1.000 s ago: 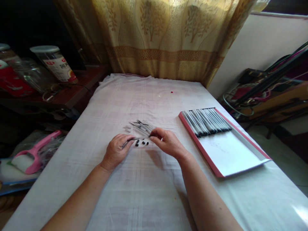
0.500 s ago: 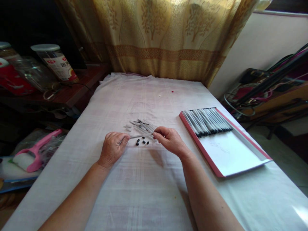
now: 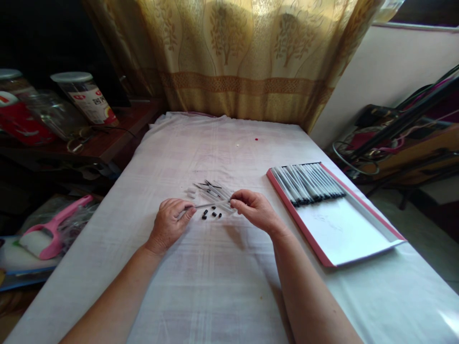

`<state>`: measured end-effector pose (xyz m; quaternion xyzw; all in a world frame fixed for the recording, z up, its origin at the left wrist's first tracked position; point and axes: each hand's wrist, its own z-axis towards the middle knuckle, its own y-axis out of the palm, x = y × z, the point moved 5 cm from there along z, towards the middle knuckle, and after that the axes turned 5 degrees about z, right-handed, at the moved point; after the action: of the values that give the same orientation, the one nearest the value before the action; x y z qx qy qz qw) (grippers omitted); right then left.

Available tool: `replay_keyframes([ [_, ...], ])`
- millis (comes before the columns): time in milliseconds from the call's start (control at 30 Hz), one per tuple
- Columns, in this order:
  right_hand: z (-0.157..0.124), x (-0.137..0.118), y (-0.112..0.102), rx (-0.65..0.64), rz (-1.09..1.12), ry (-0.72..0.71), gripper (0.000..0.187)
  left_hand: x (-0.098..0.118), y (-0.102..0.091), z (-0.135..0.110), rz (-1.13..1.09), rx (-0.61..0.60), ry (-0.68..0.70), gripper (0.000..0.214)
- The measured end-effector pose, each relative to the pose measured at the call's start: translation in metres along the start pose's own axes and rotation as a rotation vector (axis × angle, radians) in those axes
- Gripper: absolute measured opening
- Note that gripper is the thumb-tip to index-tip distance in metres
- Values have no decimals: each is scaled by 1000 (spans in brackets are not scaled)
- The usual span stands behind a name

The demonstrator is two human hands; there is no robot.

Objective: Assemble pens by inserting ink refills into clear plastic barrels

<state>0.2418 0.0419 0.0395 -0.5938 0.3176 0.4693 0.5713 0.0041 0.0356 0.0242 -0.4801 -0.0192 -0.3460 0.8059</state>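
Between thumb and fingers, my left hand (image 3: 172, 220) pinches a thin pen refill (image 3: 205, 206) that points right. My right hand (image 3: 253, 208) is closed on the end of a clear pen barrel (image 3: 223, 203). The refill and barrel nearly line up; whether one is inside the other is too small to tell. Behind them lies a loose pile of pen parts (image 3: 211, 188), clear tubes and dark-tipped refills. Several small black pen plugs (image 3: 214, 214) are scattered just in front, and a few short clear pieces (image 3: 191, 193) lie left of the pile.
On the right side of the table, a red-edged box lid (image 3: 301, 220) holds a row of pens (image 3: 308, 184) with black ends. A red bit (image 3: 256, 139) and a white bit (image 3: 237, 145) lie farther back. Jars (image 3: 88, 100) stand on a shelf at left, above a pink-handled peeler (image 3: 53, 229).
Both hands stay almost in place. The refill and barrel between them now show more nearly in line. The whole view has shifted slightly down.
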Motion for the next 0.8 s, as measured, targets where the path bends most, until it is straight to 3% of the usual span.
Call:
replay_keyframes([
  [133,0,5,-1,-7,14,7,19,1,-2,1,-29,-2,-38,27],
  [367,0,4,-3,6,24,19,20,1,0,1,-18,-52,-2,38],
  [600,1,7,0,-19,15,66,23,-2,-1,2,-63,-14,-96,32],
  [800,2,8,1,-4,30,46,22,0,6,0,-56,-110,34,39],
])
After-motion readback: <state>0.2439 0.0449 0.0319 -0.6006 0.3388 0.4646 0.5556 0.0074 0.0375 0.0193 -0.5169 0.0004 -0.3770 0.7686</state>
